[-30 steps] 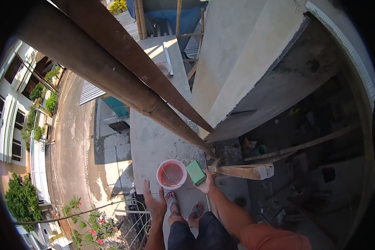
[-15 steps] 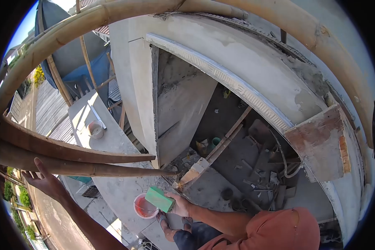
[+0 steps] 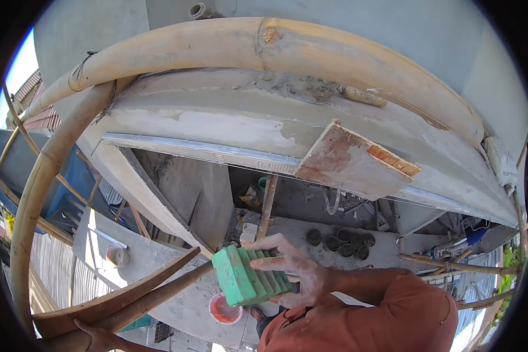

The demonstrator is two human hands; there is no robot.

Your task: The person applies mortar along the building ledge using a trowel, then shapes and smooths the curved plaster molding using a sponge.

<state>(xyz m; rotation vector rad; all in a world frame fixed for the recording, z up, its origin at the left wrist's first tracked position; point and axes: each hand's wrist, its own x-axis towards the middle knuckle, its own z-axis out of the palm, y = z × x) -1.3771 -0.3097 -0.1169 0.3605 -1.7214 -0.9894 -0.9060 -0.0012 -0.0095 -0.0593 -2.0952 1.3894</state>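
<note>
My right hand (image 3: 302, 273) holds a green plastering float (image 3: 249, 276) in front of my chest. The float is tilted, with its ribbed side towards my fingers. Pale dust coats these fingers. At the lower left my left hand (image 3: 97, 339) is on a bamboo pole (image 3: 149, 302), thumb laid over it and the other fingers hidden. A curved wooden plank (image 3: 117, 288) lies alongside that pole. Below the float, a bucket (image 3: 225, 308) with a reddish inside stands by my foot.
A thick bamboo rail (image 3: 217, 44) crosses overhead. Behind it is a plastered ledge (image 3: 217, 123) with a metal strip (image 3: 205, 152) along its edge. A stained board (image 3: 352, 161) rests on the ledge. Several dark pots (image 3: 346, 243) stand far below, beyond the opening.
My view has swung to the right. The float has come up closer and turned, showing its ribs. My left hand's thumb, stretched upward before, now lies across the pole.
</note>
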